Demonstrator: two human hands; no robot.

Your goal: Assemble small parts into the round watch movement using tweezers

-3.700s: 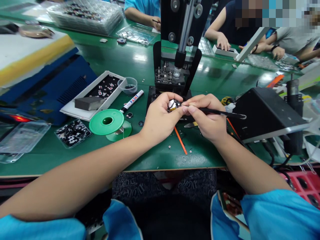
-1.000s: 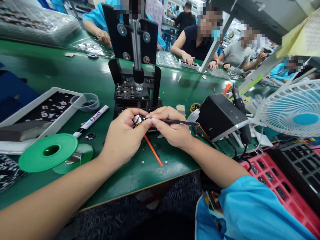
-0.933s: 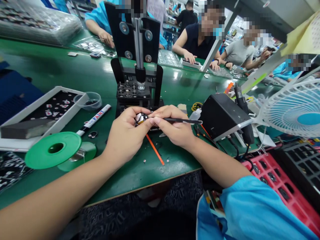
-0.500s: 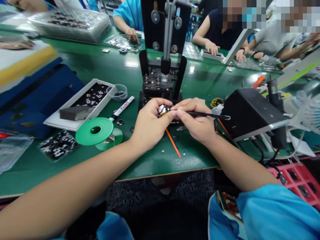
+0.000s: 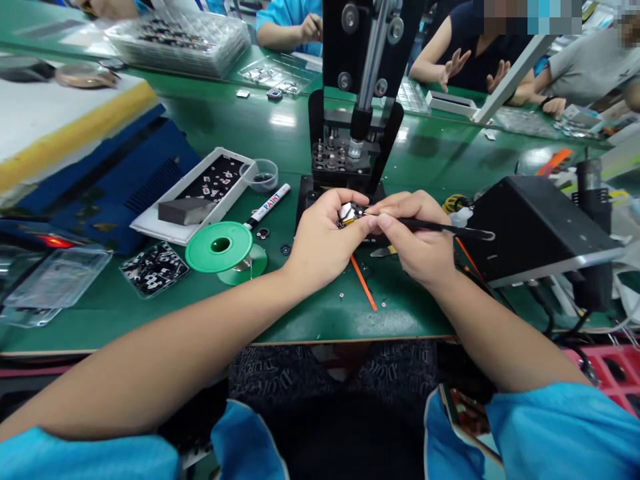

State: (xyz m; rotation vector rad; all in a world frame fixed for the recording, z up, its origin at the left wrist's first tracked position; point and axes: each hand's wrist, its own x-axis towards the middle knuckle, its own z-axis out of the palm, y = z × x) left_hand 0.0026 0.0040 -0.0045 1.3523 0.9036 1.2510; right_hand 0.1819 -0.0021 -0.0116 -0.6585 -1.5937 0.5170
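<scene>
My left hand point(image 5: 325, 233) is closed, pinching a small silver-and-black electronic part point(image 5: 349, 213) between thumb and fingers. Close against it, my right hand point(image 5: 420, 233) grips black tweezers point(image 5: 450, 227), whose rear end sticks out to the right. The tips of the tweezers meet the part, though the fingers hide the exact contact. Both hands are just in front of a black press point(image 5: 345, 160) with a vertical rod. Below them an orange stick point(image 5: 364, 283) lies on the green table point(image 5: 310, 317).
To the left are a green spool point(image 5: 220, 245), a paint marker point(image 5: 270, 205), a white tray point(image 5: 227, 200) of small parts and a clear box point(image 5: 155, 268). A black box-shaped device point(image 5: 535, 227) stands at right. Co-workers sit across the table.
The head view has swung, so the scene sits farther right. My hands keep their hold on the part and tweezers. Across the table, a co-worker's hands have lifted off a white box.
</scene>
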